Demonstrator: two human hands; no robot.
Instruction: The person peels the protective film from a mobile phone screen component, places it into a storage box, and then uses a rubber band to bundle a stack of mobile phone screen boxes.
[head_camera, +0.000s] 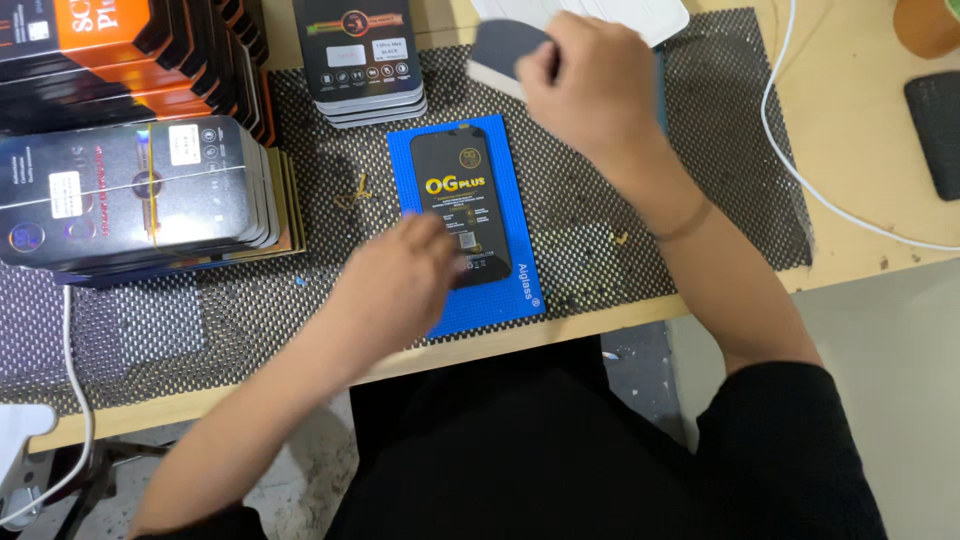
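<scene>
Resting on the lower half of a black screen-protector sheet (462, 190), the left hand (400, 280) lies palm down, fingers curled loosely with the tips pressed to the sheet's lower left part; forearm runs in from the lower left, bare, elbow low. The sheet sits upright and centred on a blue work pad (510, 290), which lies under and just right of that hand on a black mesh mat (580, 240). Right hand (590, 85) is raised beyond the pad's far edge, back of hand toward the camera, wrist bent inward, fingers pinched on a dark grey rounded piece (505, 45); the piece sticks out to the left of the knuckles. A thin band rings the right wrist (685, 222); forearm comes down from the lower right, black sleeve at the upper arm. Just beyond the right hand: a white flat case (640, 15), partly hidden. Left of the right hand: a small stack of dark packets (362, 60). Far left of the left hand: tall stacks of boxed packets (140, 190), silver-black in front, orange-black behind. Between those stacks and the pad, a small yellow scrap (358, 188) on the mat. A white cable (800, 170) curves well right of the right forearm.
</scene>
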